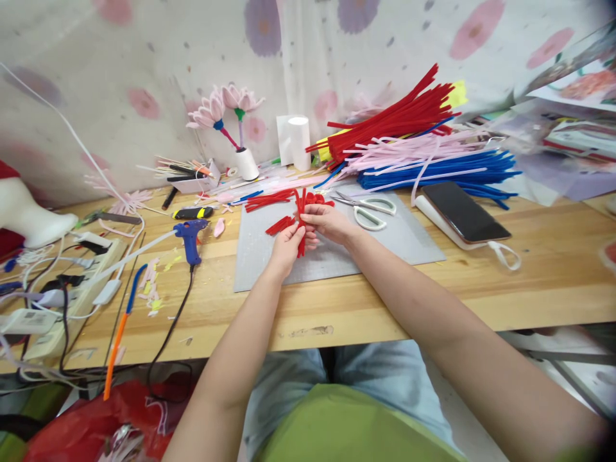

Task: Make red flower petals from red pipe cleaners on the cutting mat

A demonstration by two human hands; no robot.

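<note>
Both my hands meet over a grey cutting mat (pixel 394 240) on the wooden table. My left hand (pixel 287 247) grips the lower stems of a bundle of red pipe cleaners (pixel 302 208). My right hand (pixel 326 221) pinches the looped upper part of the same bundle. More cut red pipe cleaner pieces (pixel 267 199) lie on the mat just behind the hands. White-handled scissors (pixel 368 208) rest on the mat to the right of my right hand.
A blue glue gun (pixel 190 237) stands left of the mat. Piles of red, pink and blue pipe cleaners (pixel 423 151) fill the back right. A phone (pixel 464 212) lies on a white case. Power strips and cables (pixel 62 289) crowd the left edge. Pink pipe-cleaner flowers (pixel 224 106) stand at the back.
</note>
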